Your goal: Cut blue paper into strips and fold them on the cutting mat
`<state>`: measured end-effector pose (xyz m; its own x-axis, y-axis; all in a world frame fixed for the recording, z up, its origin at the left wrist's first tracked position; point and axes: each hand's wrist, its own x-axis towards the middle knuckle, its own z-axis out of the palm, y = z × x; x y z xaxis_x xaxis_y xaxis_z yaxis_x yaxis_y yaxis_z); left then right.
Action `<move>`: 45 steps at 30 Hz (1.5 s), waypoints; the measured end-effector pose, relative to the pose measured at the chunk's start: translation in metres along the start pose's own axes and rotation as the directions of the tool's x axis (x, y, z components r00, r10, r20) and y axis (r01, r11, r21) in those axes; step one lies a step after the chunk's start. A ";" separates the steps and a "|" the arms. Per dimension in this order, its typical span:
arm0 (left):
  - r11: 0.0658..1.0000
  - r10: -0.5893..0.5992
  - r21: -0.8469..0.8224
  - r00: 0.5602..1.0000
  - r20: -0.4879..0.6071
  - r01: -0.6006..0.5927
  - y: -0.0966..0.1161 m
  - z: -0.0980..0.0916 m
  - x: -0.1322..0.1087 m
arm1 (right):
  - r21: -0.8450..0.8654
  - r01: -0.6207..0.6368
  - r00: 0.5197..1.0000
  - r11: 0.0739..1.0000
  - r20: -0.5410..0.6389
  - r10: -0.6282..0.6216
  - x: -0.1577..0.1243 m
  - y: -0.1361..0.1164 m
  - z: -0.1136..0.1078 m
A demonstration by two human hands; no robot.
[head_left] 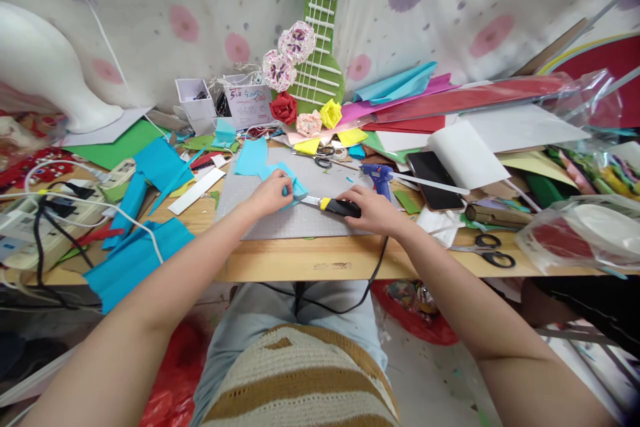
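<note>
The blue paper (296, 185) lies on the grey mat (280, 223) mid-table, pinched down by the left hand (270, 195). The right hand (374, 211) grips a craft knife (334, 205) (blade at the paper's edge). Cutting looks under way; the next stroke needs firm pinning, fingers clear.

bright, even daylight fills the scene, soft and diffuse, with only faint shadows under the forearms on the table (310, 260). glare shows on the clear plastic bags (575, 233) at right. the wide lens bends the edges strongly, stretching the arms. the centre is sharp; the corners look slightly soft.
</note>
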<state>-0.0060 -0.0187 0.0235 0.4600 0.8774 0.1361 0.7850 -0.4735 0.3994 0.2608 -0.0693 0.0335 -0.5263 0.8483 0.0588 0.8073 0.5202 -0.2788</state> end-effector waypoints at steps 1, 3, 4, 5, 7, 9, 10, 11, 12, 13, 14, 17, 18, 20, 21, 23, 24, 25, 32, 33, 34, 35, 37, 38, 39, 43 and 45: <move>1.000 0.007 0.007 1.000 0.002 -0.008 0.000 0.000 -0.001 | -0.008 -0.012 1.000 1.000 -0.001 0.012 0.000 -0.002 0.000; 0.999 0.016 0.027 1.000 0.012 -0.016 0.001 0.001 -0.001 | -0.015 -0.034 0.999 0.999 -0.004 0.034 0.001 -0.004 0.000; 0.999 0.015 0.040 1.000 0.016 -0.016 0.002 0.001 -0.001 | -0.016 -0.041 0.999 0.999 -0.006 0.041 0.000 -0.005 0.000; 0.999 0.012 0.053 1.000 0.019 -0.013 0.004 0.001 -0.002 | -0.015 -0.048 0.999 0.999 -0.007 0.048 0.000 -0.006 0.000; 0.997 -0.001 0.078 1.000 0.021 0.000 0.008 0.000 -0.002 | -0.014 -0.052 0.999 0.999 -0.008 0.052 -0.001 -0.008 -0.001; 0.995 -0.016 0.094 1.000 0.020 0.014 0.012 -0.001 -0.003 | -0.012 -0.040 0.999 0.999 -0.007 0.040 -0.003 -0.008 -0.001; 0.995 -0.023 0.099 1.000 0.019 0.021 0.014 -0.002 -0.003 | -0.010 -0.032 0.999 0.999 -0.006 0.032 -0.004 -0.008 -0.001; 0.995 -0.028 0.101 0.999 0.019 0.026 0.015 -0.003 -0.003 | -0.009 -0.026 1.000 1.000 -0.007 0.026 -0.004 -0.008 -0.001; 0.994 -0.031 0.101 0.999 0.018 0.029 0.016 -0.003 -0.003 | -0.009 -0.023 1.000 1.000 -0.007 0.022 -0.005 -0.008 -0.002; 0.994 -0.032 0.101 0.999 0.018 0.030 0.016 -0.003 -0.003 | -0.012 -0.023 1.000 1.000 -0.006 0.023 -0.005 -0.008 -0.002; 0.994 -0.030 0.102 0.999 0.017 0.028 0.017 -0.003 -0.003 | -0.018 -0.026 1.000 1.000 -0.005 0.026 -0.004 -0.007 -0.003; 0.994 -0.023 0.107 1.000 0.011 0.022 0.017 -0.003 -0.004 | -0.039 -0.034 0.999 0.999 0.002 0.034 -0.001 -0.007 -0.004; 0.994 -0.023 0.108 1.000 0.004 0.023 0.017 -0.003 -0.004 | -0.047 -0.037 0.999 0.998 0.003 0.037 0.000 -0.007 -0.004; 0.994 -0.024 0.109 1.000 -0.012 0.025 0.017 -0.003 -0.005 | -0.061 -0.045 0.999 0.997 0.003 0.045 0.002 -0.007 -0.004; 0.994 -0.023 0.109 1.000 -0.018 0.025 0.017 -0.003 -0.005 | -0.066 -0.047 0.999 0.997 0.002 0.048 0.003 -0.007 -0.004; 0.994 -0.017 0.111 1.000 -0.023 0.019 0.017 -0.003 -0.006 | -0.067 -0.049 0.999 0.997 0.000 0.049 0.004 -0.007 -0.003; 0.993 -0.012 0.114 1.000 -0.024 0.014 0.017 -0.002 -0.006 | -0.066 -0.050 0.999 0.997 -0.002 0.050 0.004 -0.008 -0.003; 0.993 -0.007 0.118 1.000 -0.026 0.010 0.017 -0.002 -0.007 | -0.063 -0.051 0.999 0.997 -0.004 0.051 0.004 -0.008 -0.003; 0.982 -0.011 0.191 1.000 0.000 0.011 0.022 -0.002 -0.007 | -0.052 -0.060 0.998 0.997 -0.023 0.059 0.005 -0.009 -0.003; 0.978 -0.013 0.208 1.000 0.001 0.013 0.023 -0.001 -0.007 | -0.054 -0.057 0.998 0.997 -0.017 0.056 0.005 -0.009 -0.003; 0.974 -0.014 0.225 1.000 0.001 0.013 0.023 -0.001 -0.007 | -0.056 -0.053 0.999 0.997 -0.009 0.052 0.005 -0.008 -0.004; 0.971 -0.014 0.240 1.000 -0.001 0.014 0.024 -0.001 -0.006 | -0.058 -0.050 0.999 0.997 -0.003 0.049 0.004 -0.008 -0.005; 0.962 -0.010 0.271 1.000 -0.005 0.011 0.026 -0.001 -0.005 | -0.062 -0.051 0.999 0.997 0.005 0.051 0.004 -0.008 -0.006; 0.957 -0.007 0.291 1.000 -0.002 0.007 0.027 -0.001 -0.004 | -0.065 -0.055 0.998 0.996 0.007 0.056 0.004 -0.008 -0.007; 0.950 -0.004 0.313 1.000 0.002 0.003 0.029 -0.001 -0.004 | -0.068 -0.060 0.998 0.996 0.009 0.061 0.004 -0.009 -0.008; 0.917 0.014 0.398 1.000 0.027 -0.023 0.034 -0.003 -0.003 | -0.074 -0.076 0.997 0.994 0.010 0.076 0.005 -0.007 -0.010; 0.906 0.015 0.422 0.999 0.038 -0.030 0.036 -0.003 -0.004 | -0.069 -0.076 0.997 0.995 0.008 0.077 0.005 -0.005 -0.010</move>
<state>0.0193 -0.0392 0.0402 0.4874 0.8665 0.1078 0.8726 -0.4877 -0.0250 0.2567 -0.0671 0.0449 -0.4648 0.8850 0.0291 0.8616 0.4596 -0.2153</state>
